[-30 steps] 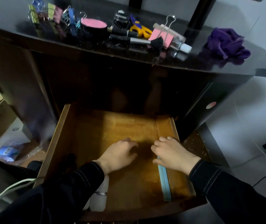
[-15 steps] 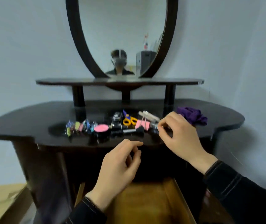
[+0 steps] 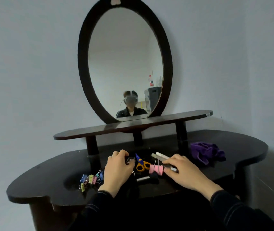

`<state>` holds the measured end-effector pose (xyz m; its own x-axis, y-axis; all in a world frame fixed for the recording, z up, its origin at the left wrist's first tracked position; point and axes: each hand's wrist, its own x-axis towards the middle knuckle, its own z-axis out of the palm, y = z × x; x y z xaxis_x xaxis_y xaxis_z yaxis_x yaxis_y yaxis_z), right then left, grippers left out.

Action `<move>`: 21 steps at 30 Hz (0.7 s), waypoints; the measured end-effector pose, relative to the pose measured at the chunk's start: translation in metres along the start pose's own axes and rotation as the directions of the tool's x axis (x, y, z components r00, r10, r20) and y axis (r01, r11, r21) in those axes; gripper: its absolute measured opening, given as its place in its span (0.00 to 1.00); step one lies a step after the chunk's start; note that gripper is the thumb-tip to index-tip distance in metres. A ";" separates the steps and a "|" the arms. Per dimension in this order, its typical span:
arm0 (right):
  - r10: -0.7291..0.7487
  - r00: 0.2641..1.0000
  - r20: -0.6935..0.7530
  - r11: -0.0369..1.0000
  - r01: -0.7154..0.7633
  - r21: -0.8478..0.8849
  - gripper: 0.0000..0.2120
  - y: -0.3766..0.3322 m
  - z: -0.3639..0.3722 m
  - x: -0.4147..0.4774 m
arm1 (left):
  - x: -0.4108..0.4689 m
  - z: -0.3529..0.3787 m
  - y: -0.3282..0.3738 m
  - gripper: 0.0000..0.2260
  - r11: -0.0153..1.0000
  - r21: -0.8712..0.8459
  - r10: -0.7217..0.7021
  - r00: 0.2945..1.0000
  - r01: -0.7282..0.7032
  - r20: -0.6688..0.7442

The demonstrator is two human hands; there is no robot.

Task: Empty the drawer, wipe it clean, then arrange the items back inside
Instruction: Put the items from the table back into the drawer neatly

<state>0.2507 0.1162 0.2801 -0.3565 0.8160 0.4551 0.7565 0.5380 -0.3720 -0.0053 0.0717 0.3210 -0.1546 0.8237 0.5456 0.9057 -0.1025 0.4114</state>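
Head view, dressing table. The L hand [image 3: 118, 170] is laid on the tabletop [image 3: 49, 179] w/ its fingers curled over a small dark item [image 3: 130, 160] that shows a shiny edge, prob. a brush, though blur prevents certainty; the item is gripped, not merely touched. The R hand [image 3: 187, 172] is set to the right, and a clear bottle [image 3: 172, 168] is pinched btw. its thumb and the nearly straight fingers laid over it. The pink binder clip [image 3: 156, 170] is seen just beside the bottle, its wire handles raised toward two white tubes [image 3: 160, 155]. The scissors [image 3: 142, 165], yellow-handled w/ a blue blade end, are placed btw. the two hands; a makeup brush [image 3: 147, 178] is laid just in front of them. A cluster of small binder clips [image 3: 91, 179] is found left of the L hand, and the purple cloth [image 3: 206, 152] is bunched well to the right, apart from both hands. These drawer items are all carried by the tabletop, below the shelf [image 3: 133, 126] and the oval mirror [image 3: 125, 60].

Cf. 0.5 s ago: the L hand was held raised short of the table edge and the R hand was only nearing the clip; both are now lowered onto the items. The drawer, seen then at the bottom of the frame, is no longer in view. At 1.0 s ago both hands were placed inside it.
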 end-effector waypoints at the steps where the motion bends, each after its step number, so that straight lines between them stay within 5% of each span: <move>1: 0.009 1.000 -0.008 1.000 -0.009 0.018 0.21 0.000 0.000 0.000 | 0.006 0.003 0.000 0.20 0.996 0.080 -0.033 0.998 0.029 0.055; 6: 0.049 0.998 -0.037 0.996 -0.046 0.073 0.22 0.000 0.000 0.001 | 0.029 0.019 -0.001 0.24 0.954 0.272 -0.191 0.956 0.128 0.223; 10: 0.059 0.997 -0.052 0.994 -0.054 0.092 0.21 0.000 0.001 0.001 | 0.039 0.020 -0.008 0.09 0.967 0.157 -0.225 0.959 0.199 0.171; 16: 0.078 0.992 -0.098 0.972 -0.054 0.229 0.11 0.000 -0.001 -0.001 | 0.041 0.012 -0.026 0.04 0.965 -0.158 -0.216 0.976 0.208 -0.030; 18: 0.106 0.984 -0.143 0.935 -0.049 0.352 0.10 -0.001 -0.005 -0.002 | 0.042 0.006 -0.028 0.04 0.796 -0.548 -0.311 0.950 0.258 -0.003; 21: 0.194 0.940 -0.279 0.872 -0.035 0.488 0.11 -0.009 -0.014 0.002 | 0.034 -0.006 -0.035 0.06 0.235 -0.921 -0.419 0.887 0.312 0.194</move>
<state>0.2508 0.1101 0.2958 -0.0355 0.8127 0.5816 0.4043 0.5439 -0.7353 -0.0443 0.1000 0.3295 -0.4399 0.8817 0.1706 -0.1989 -0.2809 0.9389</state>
